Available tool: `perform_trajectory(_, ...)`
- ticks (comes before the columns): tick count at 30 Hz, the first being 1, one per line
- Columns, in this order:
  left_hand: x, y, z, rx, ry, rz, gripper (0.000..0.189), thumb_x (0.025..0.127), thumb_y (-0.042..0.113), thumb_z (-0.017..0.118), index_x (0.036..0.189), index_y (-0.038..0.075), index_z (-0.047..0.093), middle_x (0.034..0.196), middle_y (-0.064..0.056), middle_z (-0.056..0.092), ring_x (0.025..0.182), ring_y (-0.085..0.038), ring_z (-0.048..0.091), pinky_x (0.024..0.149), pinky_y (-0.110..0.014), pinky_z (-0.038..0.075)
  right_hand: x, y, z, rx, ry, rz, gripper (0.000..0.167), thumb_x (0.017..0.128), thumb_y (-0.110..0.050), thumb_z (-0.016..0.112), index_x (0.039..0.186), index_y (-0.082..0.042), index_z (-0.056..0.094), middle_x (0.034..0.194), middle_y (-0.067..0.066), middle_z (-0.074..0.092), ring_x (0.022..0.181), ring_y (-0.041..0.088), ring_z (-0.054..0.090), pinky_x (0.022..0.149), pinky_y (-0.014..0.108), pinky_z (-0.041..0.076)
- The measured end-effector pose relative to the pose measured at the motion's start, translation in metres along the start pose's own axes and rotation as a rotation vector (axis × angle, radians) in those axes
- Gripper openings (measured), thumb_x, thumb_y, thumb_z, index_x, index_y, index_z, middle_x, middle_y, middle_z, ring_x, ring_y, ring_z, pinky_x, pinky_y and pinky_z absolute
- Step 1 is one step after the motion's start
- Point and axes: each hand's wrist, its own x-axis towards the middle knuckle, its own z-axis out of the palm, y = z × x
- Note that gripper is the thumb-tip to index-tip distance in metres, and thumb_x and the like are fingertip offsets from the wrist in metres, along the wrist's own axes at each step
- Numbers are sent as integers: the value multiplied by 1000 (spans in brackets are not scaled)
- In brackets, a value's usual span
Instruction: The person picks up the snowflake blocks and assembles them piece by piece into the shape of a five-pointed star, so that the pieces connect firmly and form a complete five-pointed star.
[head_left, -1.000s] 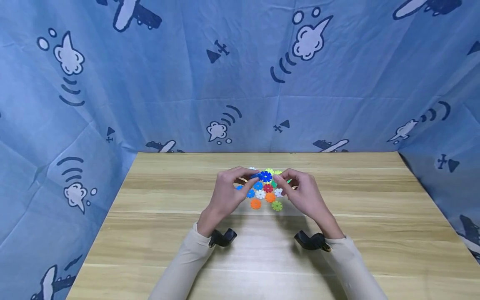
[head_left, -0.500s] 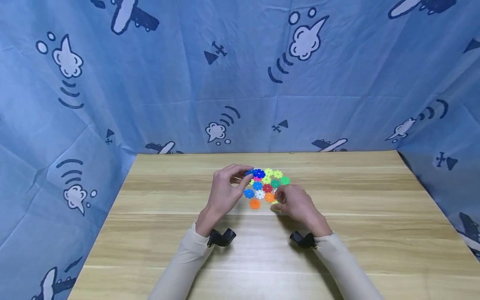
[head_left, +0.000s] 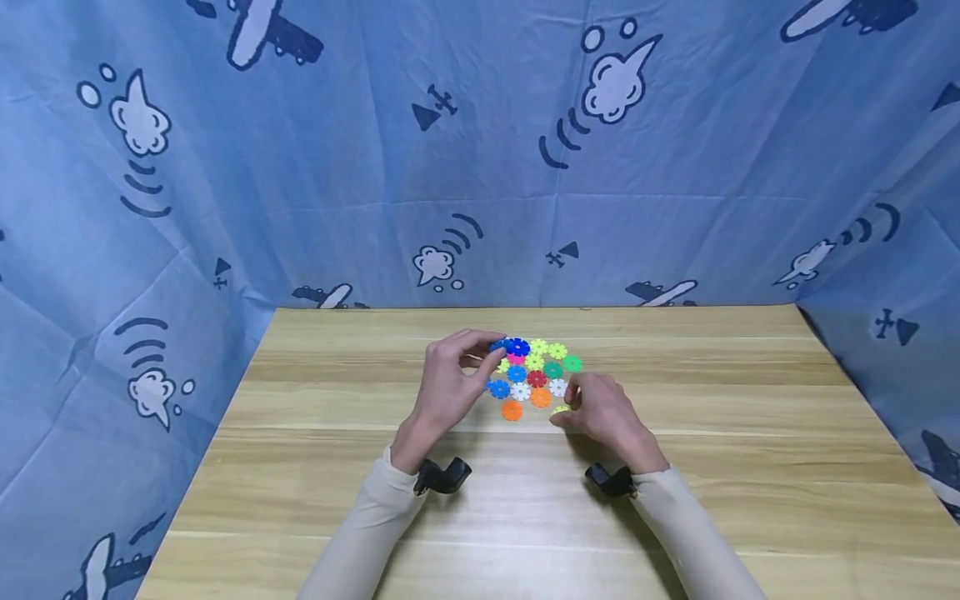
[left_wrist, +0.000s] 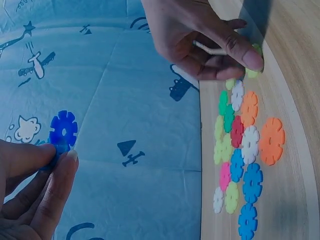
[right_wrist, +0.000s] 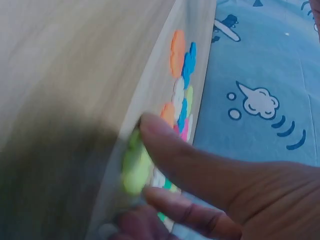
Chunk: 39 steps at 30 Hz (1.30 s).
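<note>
So my left hand (head_left: 453, 379) pinches a dark blue disc (left_wrist: 58, 128) — flower-like, notched rim — just below frame centre. My right hand (head_left: 607, 412), fingers curled, grips a yellow-green disc (right_wrist: 134, 167) further lower right. Colourful discs (head_left: 536, 378) between.

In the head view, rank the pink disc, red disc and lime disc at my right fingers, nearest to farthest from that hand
1. Lime disc, at your right hand.
2. Red disc, leftward.
3. Pink disc, farther left and back.

The hands (head_left: 453, 375) (head_left: 602, 408) have parted, the right now at a lime disc (right_wrist: 134, 170).
</note>
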Motion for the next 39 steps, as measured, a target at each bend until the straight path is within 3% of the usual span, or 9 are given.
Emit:
perform_trajectory(6, 1, -2, -2, -12, 14, 16, 18, 95, 9, 76, 113, 6, 78, 103, -8, 79, 86, -17, 76, 76, -19, 63, -2, 1, -2, 43, 6, 40, 31, 77, -18, 93, 78, -4, 66, 75, 6, 62, 68, 20, 53, 60, 28, 40)
perform_trajectory(12, 0, -3, -3, -13, 25, 18, 18, 94, 9, 77, 112, 7, 78, 103, -8, 80, 85, -17, 76, 75, -21, 63, 0, 1, -3, 62, 12, 22, 31, 79, -15, 92, 82, -4, 63, 78, 6, 60, 73, 20, 53, 63, 28, 42)
perform_trajectory(17, 0, -4, -4, -22, 32, 8, 15, 93, 9, 78, 107, 6, 78, 100, -9, 80, 84, -17, 77, 75, -21, 64, 1, 2, -11, 120, 8, 19, 21, 86, -11, 85, 85, -4, 66, 80, 8, 64, 72, 20, 55, 60, 27, 44)
perform_trajectory(22, 1, -4, -4, -35, 30, 0, 10, 92, 8, 80, 101, 3, 77, 95, -11, 80, 82, -19, 78, 75, -21, 63, 0, 0, -27, 140, 141, -48, 17, 92, -18, 81, 85, -5, 71, 77, 7, 69, 68, 16, 60, 57, 25, 47)
perform_trajectory(27, 1, -4, -2, -37, 12, 14, 9, 89, 4, 81, 97, 3, 77, 93, -11, 80, 82, -20, 79, 76, -20, 63, -8, -12, -40, 304, 263, -141, 24, 96, -27, 77, 89, -5, 73, 79, 14, 74, 65, 19, 68, 57, 24, 53)
perform_trajectory(33, 1, -2, 2, -13, -20, 36, 9, 90, 6, 81, 98, 5, 77, 94, -9, 80, 84, -18, 79, 77, -19, 63, -16, -26, -42, 482, 265, -183, 24, 100, -25, 72, 102, -1, 73, 90, 19, 77, 70, 20, 75, 62, 26, 62)
perform_trajectory(39, -1, 0, 4, -6, -58, 45, 9, 91, 8, 81, 99, 6, 79, 96, -6, 80, 84, -16, 78, 77, -19, 62, -19, -35, -39, 563, 216, -230, 24, 101, -24, 70, 101, 0, 71, 89, 20, 75, 69, 15, 72, 62, 34, 64)
